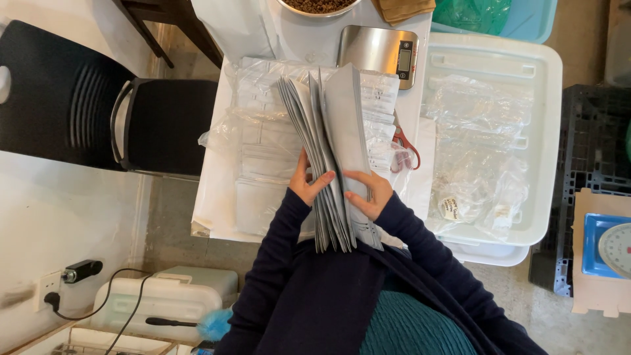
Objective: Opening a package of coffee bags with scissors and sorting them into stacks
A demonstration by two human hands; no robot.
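While the person leans over the counter [217,217], both hands close on a thick stack of grey pouches [332,151] held upright on its near edge against the body. The left hand [307,183] clasps the stack from the left, its fingers [323,179] curled over the front of the leftmost pouches, so its grip is narrow and holding that part of the bundle. The right hand [367,194] lies against the right face of the stack, fingers spread flat on the outermost pouch and thumb toward the middle; its grip is also closed on the pouches.

The long axis of the stack runs from near to far, from the lap up toward the silver kitchen scale [381,52], and the far ends fan apart like pages. The stack lies directly between the two hands, touching both, with neither plainly nearer; the fanned gap opens just beyond the left fingertips.

Under and beyond the pouches the counter carries clear plastic bags [263,131] over white sheets. Red-handled scissors [406,146] lie just right of the stack. Farther right a white plastic bin lid [545,85] holds more clear bags. At the far edge a metal bowl [319,8] with dark contents stands near the scale. A black chair [79,98] stands left of the counter.
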